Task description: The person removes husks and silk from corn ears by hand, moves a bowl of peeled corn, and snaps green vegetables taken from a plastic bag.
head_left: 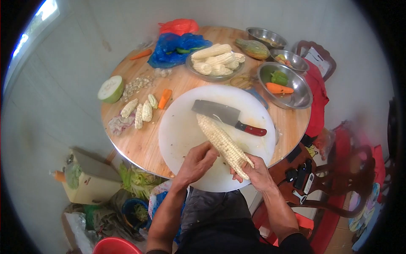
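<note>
Above the white board [179, 118], corn [223, 143] slants lengthwise forward-left, clamped in right grip [258, 173].

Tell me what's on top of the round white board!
A knife lies on the board. The corn, left hand and right hand above it cover parts, so anything under those can't be seen.

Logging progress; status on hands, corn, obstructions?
Right hand gripping corn cob. Left hand beside it, contact unclear. Cob over white board; cleaver on board, near cob's far end.
</note>
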Demonstrator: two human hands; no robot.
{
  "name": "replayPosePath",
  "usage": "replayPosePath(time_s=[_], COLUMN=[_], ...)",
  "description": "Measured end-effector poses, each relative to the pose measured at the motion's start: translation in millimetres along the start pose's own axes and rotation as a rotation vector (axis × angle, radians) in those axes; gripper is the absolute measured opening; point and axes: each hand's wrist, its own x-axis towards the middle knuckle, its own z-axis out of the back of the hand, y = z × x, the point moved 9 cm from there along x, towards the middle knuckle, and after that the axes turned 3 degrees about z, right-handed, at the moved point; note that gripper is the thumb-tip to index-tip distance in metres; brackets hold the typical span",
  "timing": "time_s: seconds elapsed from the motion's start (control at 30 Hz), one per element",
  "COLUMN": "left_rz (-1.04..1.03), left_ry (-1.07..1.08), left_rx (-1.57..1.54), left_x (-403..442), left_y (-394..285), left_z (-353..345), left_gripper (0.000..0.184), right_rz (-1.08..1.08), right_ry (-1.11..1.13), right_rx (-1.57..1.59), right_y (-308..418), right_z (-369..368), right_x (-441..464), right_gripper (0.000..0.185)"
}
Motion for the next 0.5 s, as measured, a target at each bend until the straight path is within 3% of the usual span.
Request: replayPosePath(time_s=[0.03, 0.13, 0.27, 0.33, 0.5], left_rz=[-0.035, -0.04, -0.144, -0.136, -0.085], left_ry=[-0.03, -0.002, -0.011, -0.266, -0.309], left_rx=[0.13, -0.013, 0.02, -0.193, -0.326], left_x=[1.5, 3.9, 5.7, 8.1, 9.7], left_y=[-1.5, -5.6, -1.6, 4.9, -2.0], left_z=[-1.1, -2.7, 1.1, 28.5, 36.7], left_gripper=[0.034, 0.033, 0.026, 0.029, 0.033], right_rz=[0.0, 0.017, 0.007, 0.012, 0.03], right_ry=[0.004, -0.002, 0.024, 0.039, 0.036], right_rx=[0.001, -0.028, 0.078, 0.152, 0.108], right_y=[-0.3, -0.8, 1.4, 5.3, 4.1], right_z=[-0.9, -1.0, -0.5, -2.4, 4.0], right_x=[0.4, 0.3, -5.5, -8.9, -9.6], right_gripper=[0.06, 0.059, 0.059, 0.059, 0.062])
